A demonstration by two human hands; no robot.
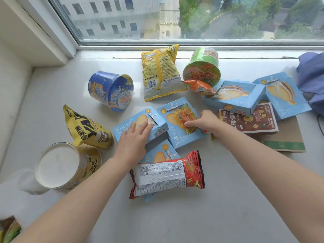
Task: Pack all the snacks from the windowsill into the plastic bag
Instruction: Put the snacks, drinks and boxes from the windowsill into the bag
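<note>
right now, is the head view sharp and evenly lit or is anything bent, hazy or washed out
Head view: soft daylight from the window, faint shadows on the windowsill; wide lens slants the window frame and stretches the forearms; buildings outside look hazy; the yellow tub's white lid is nearly washed out; the red packet is sharp.

A red packet [168, 174] lies over a blue box [161, 155], hiding its lower part. The left hand [133, 137] covers part of the Yuogee box [157, 127]. Under the right hand [205, 122] a red sliver [204, 131] shows; what it is, and how the fingers hold it, cannot be told. A brown box [254, 121] is partly buried beneath a farther blue box [235, 97]. A blue cloth [312, 79] runs off the right edge, a corner packet [8, 230] off the bottom left. The 2 forearms leave the bottom edge. Label print is too small to read.
</note>
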